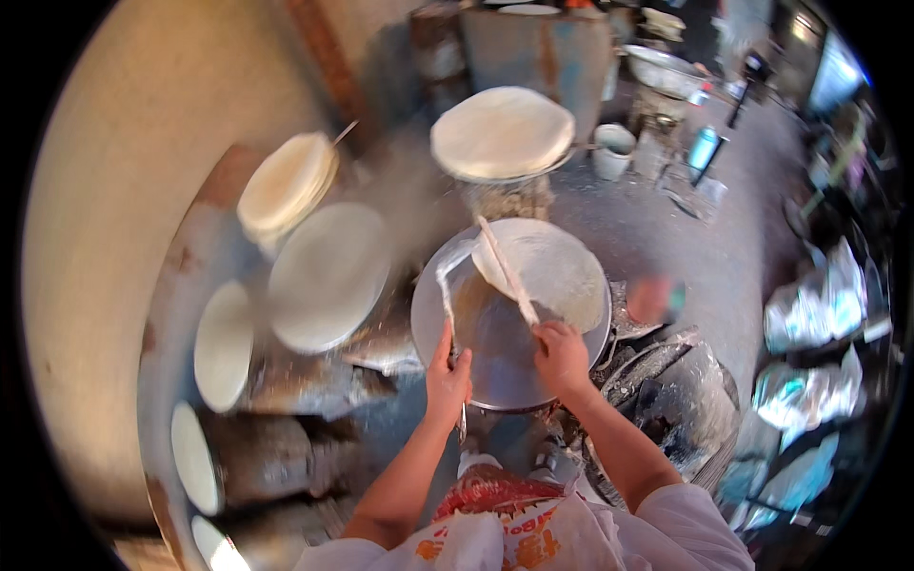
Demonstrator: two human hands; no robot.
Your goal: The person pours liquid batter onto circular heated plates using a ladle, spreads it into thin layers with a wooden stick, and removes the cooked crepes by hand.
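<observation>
In front of me sits a wide, round metal griddle (495, 371). A thin, pale sheet of dough (562, 262) covers its far right part; the near left surface is bare and grey. My right hand (564, 359) grips a flat wooden stick (507, 271), which slants away to the left over the dough's edge. Whether the stick lifts the dough or only lies on it, I cannot tell. Closed around a thin metal tool (448, 300) with a bent, whitish end is my left hand (447, 383), at the griddle's left edge.
Beyond the griddle, a stack of round flatbreads (503, 133) rests on a stand. Another stack (288, 186) is at the left, near several pale round discs (328, 276). A sooty stove (671, 409) borders the right side. Farther off are a bucket (614, 152), a blue bottle (703, 147) and plastic bags (814, 305).
</observation>
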